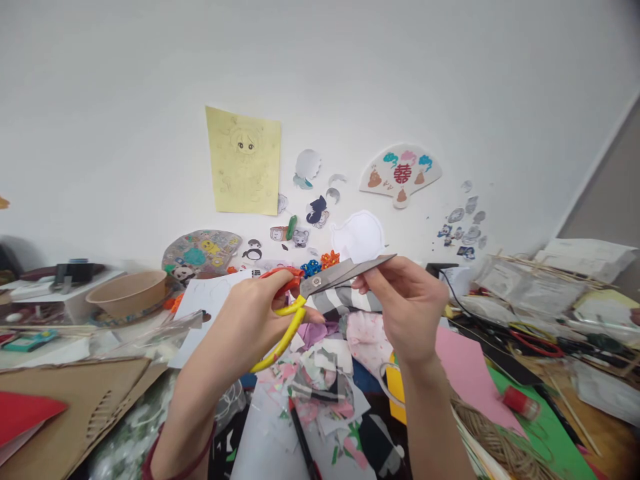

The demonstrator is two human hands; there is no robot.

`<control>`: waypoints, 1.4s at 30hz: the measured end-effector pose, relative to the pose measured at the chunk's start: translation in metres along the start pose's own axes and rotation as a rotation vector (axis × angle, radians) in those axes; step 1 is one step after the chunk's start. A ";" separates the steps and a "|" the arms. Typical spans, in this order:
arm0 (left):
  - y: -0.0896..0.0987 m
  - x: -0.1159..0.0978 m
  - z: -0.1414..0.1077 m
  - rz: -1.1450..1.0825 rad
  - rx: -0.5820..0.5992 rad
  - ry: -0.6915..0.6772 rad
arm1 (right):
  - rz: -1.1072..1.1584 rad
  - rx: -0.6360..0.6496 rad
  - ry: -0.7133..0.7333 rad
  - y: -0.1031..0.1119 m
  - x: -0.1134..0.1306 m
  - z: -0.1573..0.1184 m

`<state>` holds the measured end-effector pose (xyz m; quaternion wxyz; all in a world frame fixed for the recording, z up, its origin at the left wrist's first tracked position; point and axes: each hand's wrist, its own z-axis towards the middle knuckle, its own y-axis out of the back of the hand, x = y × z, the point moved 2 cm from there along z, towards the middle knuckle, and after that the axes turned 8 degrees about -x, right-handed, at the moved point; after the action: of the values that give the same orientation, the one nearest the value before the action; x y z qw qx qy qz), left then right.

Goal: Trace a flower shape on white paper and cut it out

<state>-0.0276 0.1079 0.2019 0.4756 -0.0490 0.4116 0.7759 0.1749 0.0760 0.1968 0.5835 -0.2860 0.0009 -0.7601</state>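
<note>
My left hand is closed round the handles of scissors, one red and one yellow, whose metal blades point right and are slightly apart. The fingers of my right hand are pinched together at the blade tips; what they hold there, if anything, is too small to tell. A white round cutout appears just above the blades. Below the scissors are black, white and grey striped cloth and pale pink cloth. Paper scraps and a black pen lie lower down.
A brown bowl, cardboard and a red sheet are at the left. Pink paper, green paper, a red thread spool and twine are at the right. Drawings and a decorated fan hang behind.
</note>
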 end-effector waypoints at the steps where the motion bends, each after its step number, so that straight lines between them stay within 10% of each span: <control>1: 0.000 0.000 0.000 -0.005 0.002 0.000 | 0.000 -0.005 0.005 0.000 -0.001 0.000; 42: -0.005 0.002 0.002 -0.009 0.016 0.024 | -0.012 -0.138 0.037 -0.006 -0.009 -0.002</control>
<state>-0.0238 0.1118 0.1992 0.4745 -0.0566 0.4232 0.7698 0.1702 0.0847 0.1932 0.5578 -0.3114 0.0626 -0.7668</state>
